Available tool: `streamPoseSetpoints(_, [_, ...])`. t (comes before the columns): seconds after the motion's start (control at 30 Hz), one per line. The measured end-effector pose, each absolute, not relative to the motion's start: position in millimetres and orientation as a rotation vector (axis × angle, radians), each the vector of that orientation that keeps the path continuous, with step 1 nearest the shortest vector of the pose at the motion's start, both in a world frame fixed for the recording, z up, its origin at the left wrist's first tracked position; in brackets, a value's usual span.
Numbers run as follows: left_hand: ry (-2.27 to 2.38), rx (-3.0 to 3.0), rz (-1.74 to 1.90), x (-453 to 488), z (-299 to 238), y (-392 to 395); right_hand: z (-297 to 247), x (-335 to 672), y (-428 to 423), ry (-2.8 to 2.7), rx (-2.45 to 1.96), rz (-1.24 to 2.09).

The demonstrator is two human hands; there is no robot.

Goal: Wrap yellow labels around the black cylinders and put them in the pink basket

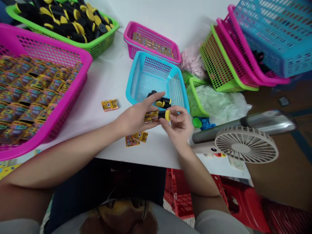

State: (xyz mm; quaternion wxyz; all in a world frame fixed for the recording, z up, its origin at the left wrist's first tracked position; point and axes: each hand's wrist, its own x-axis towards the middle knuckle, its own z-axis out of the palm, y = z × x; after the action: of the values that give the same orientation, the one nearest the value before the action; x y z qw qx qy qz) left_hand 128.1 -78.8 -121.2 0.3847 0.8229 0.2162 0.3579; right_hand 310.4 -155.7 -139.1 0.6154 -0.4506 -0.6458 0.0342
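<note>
Between my two hands lies a small black tube with a yellow cap (167, 115) and a printed yellow wrapper (151, 116) around its left part. My left hand (136, 117) is closed on the wrapped end, its index finger stretched out above. Fingertips of my right hand (179, 125) pinch the yellow-capped end. Just behind the hands, a blue basket (136, 78) holds several black tubes with yellow caps (159, 103). Printed yellow labels (136, 138) lie on the white table below my hands, and a small stack of labels (110, 105) sits to the left.
A pink basket (80, 81) full of wrapped pieces stands left. Behind it is a green basket (104, 45) of black-and-yellow tubes. A pink basket (151, 29) with labels stands at the back. Stacked baskets (219, 65) lean at right, near a fan (246, 144).
</note>
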Motion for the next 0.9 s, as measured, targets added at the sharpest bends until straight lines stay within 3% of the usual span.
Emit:
streamPoseSetpoints(0.13, [0.498,2.168,0.867,128.4,-122.4,-74.8,-135.6,310.9,-156.4,-1.551,-1.032,0.190])
streamPoseSetpoints(0.33, [0.465,2.268,0.801,129.9,-122.0,-71.6,-123.3,321.0,-158.0,-1.398,-1.038,0.731])
streamPoseSetpoints(0.53, [0.450,2.279,0.821,129.1,-121.7,-71.1,-124.6,322.6,-156.2,-1.324,-0.997,0.852])
streamPoseSetpoints(0.67, [0.469,2.257,0.903,130.1,-126.9,-72.1,-129.4,319.3,-155.3,-1.360,-1.035,0.671])
streamPoseSetpoints(0.9, [0.501,1.946,0.998,129.6,-128.6,-85.4,-128.2,316.2,-161.8,-1.740,-1.005,-0.212])
